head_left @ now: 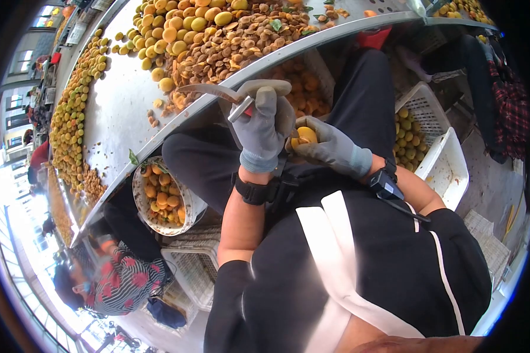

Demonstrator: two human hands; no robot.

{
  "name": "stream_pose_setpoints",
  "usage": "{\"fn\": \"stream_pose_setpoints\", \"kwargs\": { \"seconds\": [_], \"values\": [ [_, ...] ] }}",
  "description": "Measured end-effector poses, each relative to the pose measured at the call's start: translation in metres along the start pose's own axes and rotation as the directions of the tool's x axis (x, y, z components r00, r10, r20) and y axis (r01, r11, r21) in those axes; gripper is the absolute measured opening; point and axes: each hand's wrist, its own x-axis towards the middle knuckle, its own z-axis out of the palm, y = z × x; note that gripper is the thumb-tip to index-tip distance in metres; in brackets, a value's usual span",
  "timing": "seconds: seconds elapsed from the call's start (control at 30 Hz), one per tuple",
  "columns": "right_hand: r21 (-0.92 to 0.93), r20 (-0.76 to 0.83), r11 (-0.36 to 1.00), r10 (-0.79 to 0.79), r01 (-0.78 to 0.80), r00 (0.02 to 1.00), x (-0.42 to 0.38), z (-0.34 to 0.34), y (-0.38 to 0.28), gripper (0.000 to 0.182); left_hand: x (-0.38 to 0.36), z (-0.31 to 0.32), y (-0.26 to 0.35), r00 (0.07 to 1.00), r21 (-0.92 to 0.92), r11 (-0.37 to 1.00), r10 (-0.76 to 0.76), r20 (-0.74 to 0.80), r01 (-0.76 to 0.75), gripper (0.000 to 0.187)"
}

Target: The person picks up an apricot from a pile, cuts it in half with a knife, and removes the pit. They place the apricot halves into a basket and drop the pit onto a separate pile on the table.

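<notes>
My left hand (264,120), in a grey work glove, is closed round the handle of a curved knife (211,89). The blade points left, over the edge of the metal table. To its right and slightly lower, my gloved right hand (331,146) grips a yellow-orange apricot (304,136) between thumb and fingers. The fruit shows what looks like a cut face; its far side is hidden by the glove. Both hands are close together above my lap, with the blade apart from the fruit. Beyond the knife lies a heap of brown apricot pits (232,52).
Whole apricots (185,20) are piled on the metal table (115,88). A white bucket (185,220) of orange fruit stands left of my knee. Orange pieces fill a crate (321,67) under the table edge. Greenish fruit sits in a white crate (421,100) at right. Other people sit nearby.
</notes>
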Motion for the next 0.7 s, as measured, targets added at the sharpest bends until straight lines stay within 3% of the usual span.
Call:
{"fn": "stream_pose_setpoints", "kwargs": {
  "seconds": [0.17, 0.23, 0.37, 0.47, 0.53, 0.6, 0.67, 0.7],
  "values": [
    [0.082, 0.035, 0.997, -0.002, -0.001, 0.999, 0.000, 0.002, -0.002, 0.040, 0.000, -0.008, -0.005, 0.998, 0.044, 0.999, -0.016, 0.061, 0.013, 0.028],
    [0.060, 0.028, 0.998, -0.027, 0.025, 0.999, 0.000, 0.002, 0.000, 0.040, -0.003, -0.008, -0.011, 0.994, -0.080, 0.991, -0.108, 0.030, 0.110, 0.028],
    [-0.065, 0.018, 0.998, 0.024, -0.022, 1.000, 0.001, -0.003, 0.006, 0.039, -0.005, -0.010, -0.016, 0.993, -0.114, 0.986, -0.119, 0.011, 0.119, 0.028],
    [0.095, 0.064, 0.995, 0.024, -0.030, 0.998, 0.004, -0.006, 0.011, 0.038, -0.002, -0.003, -0.011, 0.987, -0.153, 0.975, -0.162, 0.001, 0.160, 0.028],
    [0.203, 0.071, 0.972, 0.102, -0.115, 0.992, 0.003, -0.005, 0.004, 0.037, 0.005, 0.005, -0.004, 0.999, -0.007, 0.999, -0.033, 0.005, 0.033, 0.027],
    [0.230, 0.059, 0.972, 0.039, -0.051, 0.998, 0.007, -0.002, 0.011, 0.037, 0.010, 0.004, 0.008, 0.998, -0.004, 0.999, -0.034, 0.048, 0.034, 0.027],
    [0.256, 0.045, 0.966, -0.026, 0.014, 0.999, 0.010, 0.001, 0.013, 0.036, 0.016, -0.002, 0.012, 0.969, -0.217, 0.962, -0.119, 0.216, 0.167, 0.023],
    [0.202, 0.019, 0.979, -0.028, 0.024, 0.999, 0.011, 0.002, 0.013, 0.037, 0.016, 0.000, 0.013, 0.969, -0.215, 0.962, -0.120, 0.217, 0.167, 0.023]
  ]
}}
